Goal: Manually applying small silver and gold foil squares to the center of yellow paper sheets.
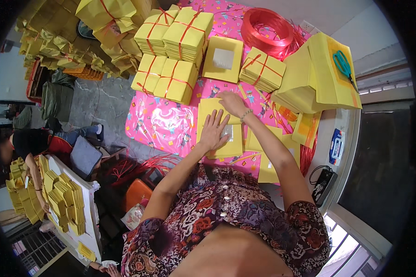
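In front of me, a stack of yellow joss paper (229, 150) lies on the pink patterned tablecloth (159, 122). My left hand (212, 130) is open, spread flat on its top sheet, partly covering a silvery patch. At the upper edge of the same paper is my right hand (233, 104), its fingers outstretched toward the left and low over the sheet; a bead bracelet circles that wrist. Loose yellow sheets (269, 168) spread under my right forearm. Just beyond my hands stands another yellow stack with a silver square (223, 59).
Bundles tied with red ribbon (185, 34) stand at the far left, another tied bundle (263, 69) at the far right. Behind it lies a red ribbon coil (268, 32). Teal scissors (343, 64) rest on tall yellow paper (321, 76). A co-worker (32, 147) handles yellow stacks at left.
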A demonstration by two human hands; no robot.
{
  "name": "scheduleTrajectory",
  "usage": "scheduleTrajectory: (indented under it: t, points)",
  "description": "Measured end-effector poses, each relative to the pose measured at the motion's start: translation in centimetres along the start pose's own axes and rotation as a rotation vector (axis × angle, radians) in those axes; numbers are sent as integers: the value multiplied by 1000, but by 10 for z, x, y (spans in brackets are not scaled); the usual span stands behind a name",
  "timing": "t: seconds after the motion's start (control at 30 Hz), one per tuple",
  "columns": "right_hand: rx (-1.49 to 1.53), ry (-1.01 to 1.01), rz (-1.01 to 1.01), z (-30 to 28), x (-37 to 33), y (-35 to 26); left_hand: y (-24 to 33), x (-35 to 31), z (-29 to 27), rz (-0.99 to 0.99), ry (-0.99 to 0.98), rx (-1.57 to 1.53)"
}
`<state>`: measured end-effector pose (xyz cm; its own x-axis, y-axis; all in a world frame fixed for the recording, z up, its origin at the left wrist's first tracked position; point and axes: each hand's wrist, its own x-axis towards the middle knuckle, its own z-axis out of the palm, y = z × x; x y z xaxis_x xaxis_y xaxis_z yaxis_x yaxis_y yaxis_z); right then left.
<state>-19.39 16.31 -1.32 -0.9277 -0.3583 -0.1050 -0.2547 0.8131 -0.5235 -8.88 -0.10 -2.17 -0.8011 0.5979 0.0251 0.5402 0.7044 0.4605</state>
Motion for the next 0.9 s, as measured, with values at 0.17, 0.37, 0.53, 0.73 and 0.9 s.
scheduleTrajectory:
  t: [0.17,0.37,0.53,0.73,0.9]
  points:
    - [-25,24,-29,11,0,10,1,1,1,14,-2,-28]
    - [-6,15,-9,18,1,13,1,1,6,3,-2,-27]
    - [-67,14,-67,20,3,11,0,0,9,-38,-35,3]
    - [-73,202,-123,16,-2,15,0,8,9,-24,-74,28]
    - [76,426,26,3,-54,-24,-2,2,13,-34,-93,44]
